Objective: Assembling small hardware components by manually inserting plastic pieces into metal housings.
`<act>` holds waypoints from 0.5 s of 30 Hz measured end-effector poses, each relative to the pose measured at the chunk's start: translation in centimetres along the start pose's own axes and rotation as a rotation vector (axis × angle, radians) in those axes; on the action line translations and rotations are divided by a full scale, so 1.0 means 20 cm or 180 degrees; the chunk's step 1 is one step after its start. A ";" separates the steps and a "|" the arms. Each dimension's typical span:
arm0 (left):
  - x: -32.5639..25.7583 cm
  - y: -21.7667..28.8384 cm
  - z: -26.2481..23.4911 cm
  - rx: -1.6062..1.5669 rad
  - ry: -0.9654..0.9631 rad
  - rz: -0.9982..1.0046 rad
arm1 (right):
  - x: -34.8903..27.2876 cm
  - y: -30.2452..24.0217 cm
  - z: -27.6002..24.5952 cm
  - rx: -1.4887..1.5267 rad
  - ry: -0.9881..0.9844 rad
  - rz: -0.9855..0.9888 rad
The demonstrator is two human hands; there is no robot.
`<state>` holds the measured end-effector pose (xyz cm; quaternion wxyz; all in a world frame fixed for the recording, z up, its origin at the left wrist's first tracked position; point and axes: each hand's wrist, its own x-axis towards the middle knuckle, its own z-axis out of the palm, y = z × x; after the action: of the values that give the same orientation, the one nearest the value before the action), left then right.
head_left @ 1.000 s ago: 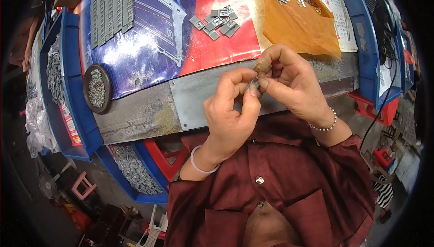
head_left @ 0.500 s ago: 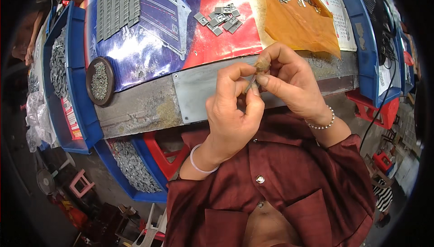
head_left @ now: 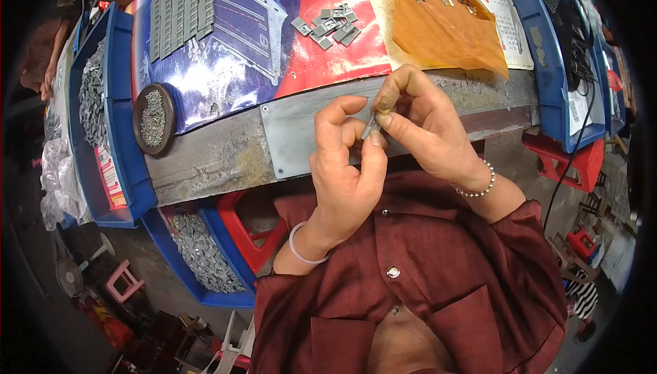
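Above the front edge of the bench, my left hand (head_left: 349,158) pinches a small flat grey piece (head_left: 370,127) between thumb and a bent finger, its index finger raised. My right hand (head_left: 424,117) meets it at the piece's upper end, thumb and index finger pressed together. A brownish covering or lump (head_left: 387,100) shows at my right index fingertip; I cannot tell which it is. Anything tiny in that pinch is hidden. Beyond my hands, a loose heap of grey rectangular pieces (head_left: 327,26) lies on the red part of a printed sheet (head_left: 349,62).
Rows of grey pieces (head_left: 181,8) lie at the far left. A round dark dish (head_left: 142,131) holds tiny metal parts. Blue bins (head_left: 123,52) flank the bench, and another blue bin (head_left: 236,297) of grey parts sits lower left. Silvery pieces lie on orange paper (head_left: 445,39).
Both hands have shifted slightly left together. The grey piece shows more clearly between them, and my left index finger has lifted away from the right fingertips.
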<state>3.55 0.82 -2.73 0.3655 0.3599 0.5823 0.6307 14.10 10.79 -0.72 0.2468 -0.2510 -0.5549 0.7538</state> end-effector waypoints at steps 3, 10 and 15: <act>0.00 0.06 -0.01 -0.0392 0.0005 -0.0269 | 0.01 -0.02 0.00 0.0398 0.0026 0.0338; 0.01 0.08 -0.03 -0.0653 -0.0096 -0.0462 | -0.01 -0.02 0.00 0.0482 0.0010 0.0317; 0.02 0.07 -0.03 -0.0340 -0.0145 -0.0454 | 0.00 0.00 0.01 0.0452 0.0036 0.0422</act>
<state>2.73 0.84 -1.35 0.4413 0.3119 0.5635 0.6248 13.97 10.74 -0.61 0.2167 -0.2733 -0.4808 0.8044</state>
